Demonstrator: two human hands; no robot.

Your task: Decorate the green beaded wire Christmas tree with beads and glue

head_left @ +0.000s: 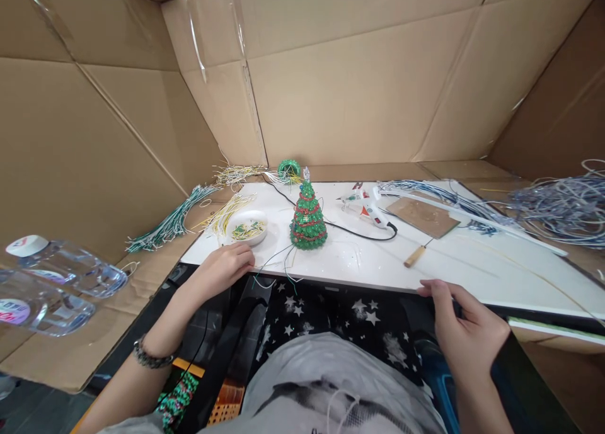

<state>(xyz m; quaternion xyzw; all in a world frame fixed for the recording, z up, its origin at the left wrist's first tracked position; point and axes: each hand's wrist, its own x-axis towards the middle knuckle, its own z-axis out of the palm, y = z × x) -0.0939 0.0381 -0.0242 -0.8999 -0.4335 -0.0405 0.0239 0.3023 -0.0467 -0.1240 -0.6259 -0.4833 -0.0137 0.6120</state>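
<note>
My left hand [229,262] rests at the front edge of the white board [368,267], just below a white dish [266,230]. Its fingers are curled together, hiding whatever might be in them. At the same edge, further right, is my right hand [466,317], thumb and fingertips brought together; I cannot make out anything between them. Between the hands stands an upright green beaded Christmas tree [308,223] with red bead bands and a clear top. Loose green and white wire ends [287,262] trail from its base over the board's edge. Small yellow and green pieces [248,229] lie inside the dish.
A white glue gun [373,210] with a black cord lies right of the tree. Nearby are a wooden-handled tool [414,256] and a brown square plate [423,217]. Wire bundles [177,220] lie left; a clear wire tangle [562,204] lies right. Water bottles [80,273] lie left.
</note>
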